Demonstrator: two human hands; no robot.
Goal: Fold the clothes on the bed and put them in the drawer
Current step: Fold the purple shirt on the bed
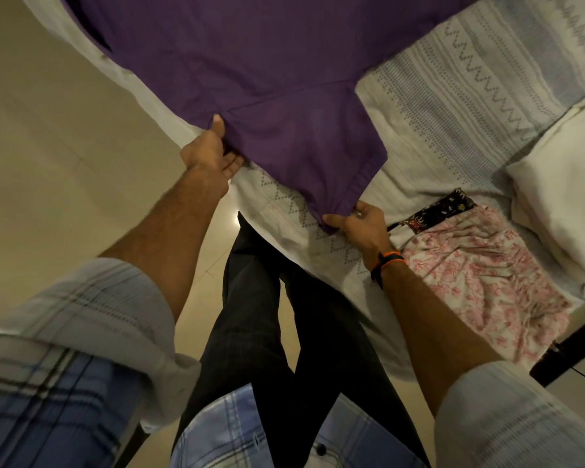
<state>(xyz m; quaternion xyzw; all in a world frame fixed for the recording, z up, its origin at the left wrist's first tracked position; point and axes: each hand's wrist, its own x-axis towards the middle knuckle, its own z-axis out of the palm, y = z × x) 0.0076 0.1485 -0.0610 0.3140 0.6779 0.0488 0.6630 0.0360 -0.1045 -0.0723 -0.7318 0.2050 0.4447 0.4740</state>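
We stood at the edge of the bed with the white, grey-patterned cover [453, 106], which filled the upper right of the frame. A big purple cloth shirt [267, 72] lay spread flat on it, from the top middle down to the centre. One short sleeve pointed down toward us.

Our left hand [210, 153] was at the middle left. Its thumb pressed on top of the purple cloth where the sleeve meets the body, and its fingers reached under the edge, so it pinched the cloth there. We think it held that spot so the shirt would not slide.

Our right hand [362, 221], just below the centre, gripped the end of the sleeve between thumb and curled fingers. The cloth bunched up there. A dark band with orange thread [387, 261] sat on that wrist. We think this hand held the sleeve end so it could be folded over the shirt.

At the lower right, a pink flowered white cloth [480, 278] lay crumpled on the bed, touching a dark patterned cloth [439, 207] above it. They looked not folded yet. A white pillow [561, 197] sat at the right edge.

We could not see any drawer. The job looked far from done.
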